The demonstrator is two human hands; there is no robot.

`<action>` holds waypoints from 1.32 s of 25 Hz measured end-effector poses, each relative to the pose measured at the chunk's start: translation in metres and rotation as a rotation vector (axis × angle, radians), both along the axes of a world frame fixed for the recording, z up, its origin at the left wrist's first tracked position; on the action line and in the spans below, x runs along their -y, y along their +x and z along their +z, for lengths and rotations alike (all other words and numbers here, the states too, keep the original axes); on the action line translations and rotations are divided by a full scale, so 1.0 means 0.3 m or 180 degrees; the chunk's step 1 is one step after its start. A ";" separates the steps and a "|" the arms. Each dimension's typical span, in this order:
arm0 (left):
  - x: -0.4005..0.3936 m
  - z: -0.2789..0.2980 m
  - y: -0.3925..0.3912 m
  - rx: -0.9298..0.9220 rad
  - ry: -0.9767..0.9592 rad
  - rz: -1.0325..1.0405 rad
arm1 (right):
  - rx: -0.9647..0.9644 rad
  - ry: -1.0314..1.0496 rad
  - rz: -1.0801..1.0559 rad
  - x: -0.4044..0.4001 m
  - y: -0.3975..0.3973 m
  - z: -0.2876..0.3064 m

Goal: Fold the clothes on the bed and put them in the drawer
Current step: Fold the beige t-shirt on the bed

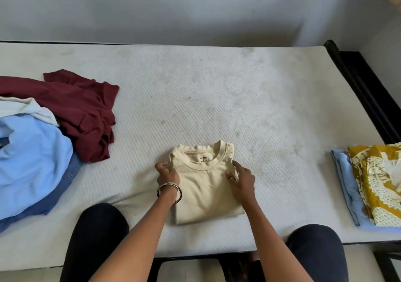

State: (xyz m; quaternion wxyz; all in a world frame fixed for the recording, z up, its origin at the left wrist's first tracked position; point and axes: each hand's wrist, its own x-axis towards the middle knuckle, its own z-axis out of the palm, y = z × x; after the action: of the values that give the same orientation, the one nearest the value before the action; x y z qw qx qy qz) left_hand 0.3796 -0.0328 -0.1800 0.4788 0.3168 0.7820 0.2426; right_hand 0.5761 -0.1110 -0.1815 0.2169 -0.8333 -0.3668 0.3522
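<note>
Cream T-shirt [206, 186]: folded into a compact rectangle, collar and label uppermost, lying on the mattress [195, 99] near its front edge, between the two hands.
Unfolded pile: at far left, a maroon garment [80, 108], a white garment [28, 108], a light blue garment [32, 162] and a denim piece [69, 168] beneath it, heaped and overlapping, well apart from the T-shirt.
Left hand [167, 173]: fingers curled, pinching the T-shirt's left shoulder edge; bangles [169, 192] on the wrist.
Right hand [242, 178]: fingers straight and spread, resting flat on the T-shirt's right edge; ring [232, 179] on one finger.
Folded stack: at far right, a yellow patterned cloth [377, 184] lying on a pale blue folded garment [347, 188], partly cut off by the picture's edge.
Open room: bare mattress behind the T-shirt and on both sides of it, up to the wall [195, 10].
Edges: black bed frame [364, 90] along the right side; the person's dark-clad knees [97, 234] against the front edge.
Drawer: none can be made out in this view.
</note>
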 end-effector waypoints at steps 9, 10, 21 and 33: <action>-0.048 0.015 0.001 -0.0126 -0.0467 -0.0285 | -0.0256 -0.0841 -0.0523 -0.091 -0.018 0.020; -0.026 0.014 -0.002 -0.0161 -0.0617 -0.0387 | -0.0348 -0.0906 -0.0438 -0.083 -0.024 0.022; 0.116 0.127 0.109 0.1850 0.0129 -0.0769 | -0.1867 0.0358 -0.0446 0.115 0.151 0.128; -0.117 0.250 1.251 0.2640 0.0475 -0.1486 | -0.0095 0.0966 -0.0745 -0.007 1.207 0.449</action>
State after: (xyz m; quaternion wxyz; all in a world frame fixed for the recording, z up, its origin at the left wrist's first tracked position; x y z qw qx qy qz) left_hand 0.7548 0.0023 -0.1049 0.7680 0.3939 0.4135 0.2900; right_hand 0.9382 -0.1090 -0.0469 0.3849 -0.8226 -0.3131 0.2776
